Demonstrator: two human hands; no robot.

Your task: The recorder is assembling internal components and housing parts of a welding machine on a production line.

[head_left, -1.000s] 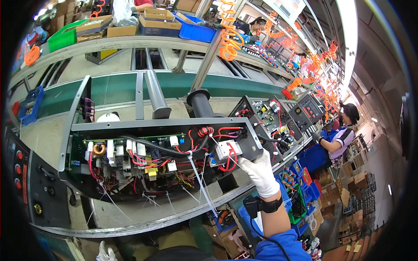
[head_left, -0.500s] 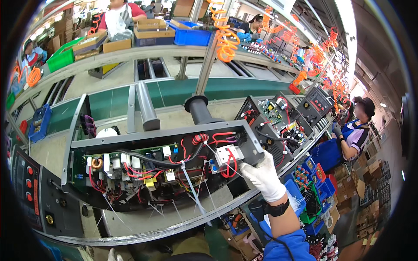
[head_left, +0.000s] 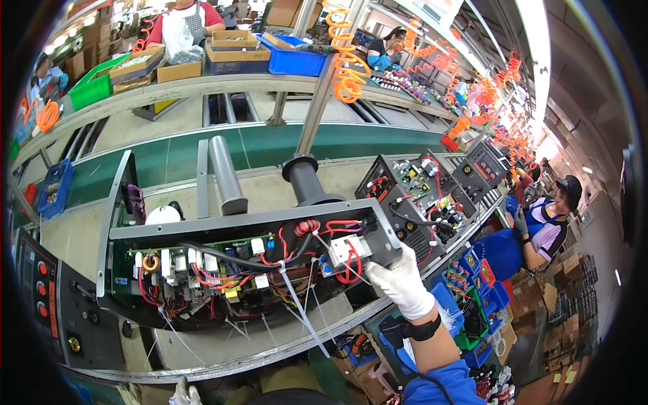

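Observation:
An open dark grey metal chassis (head_left: pixel 243 228) lies across the bench before me, its circuit board (head_left: pixel 179 270) packed with components and red and black wires. My right hand (head_left: pixel 405 287), in a white glove, is closed around the lower corner of the chassis's right end panel. Beside its thumb is a white block with red leads (head_left: pixel 349 250). A thin white cable tie runs from the red-wound coil (head_left: pixel 307 227) toward that thumb. Other cable ties (head_left: pixel 300 304) hang over the front. My left hand (head_left: pixel 184 394), also gloved, shows only partly at the lower edge, fingers apart, holding nothing visible.
Another dark front panel with red knobs (head_left: pixel 42 290) stands at left. More open units (head_left: pixel 418 196) line the bench to the right. Blue parts bins (head_left: pixel 496 297) sit below it. A green conveyor belt (head_left: pixel 182 150) runs behind. A co-worker (head_left: pixel 547 223) sits at right.
My right hand stays at the chassis corner, shifting slightly down and left in view. More of my left hand shows at the lower edge. The view has shifted slightly.

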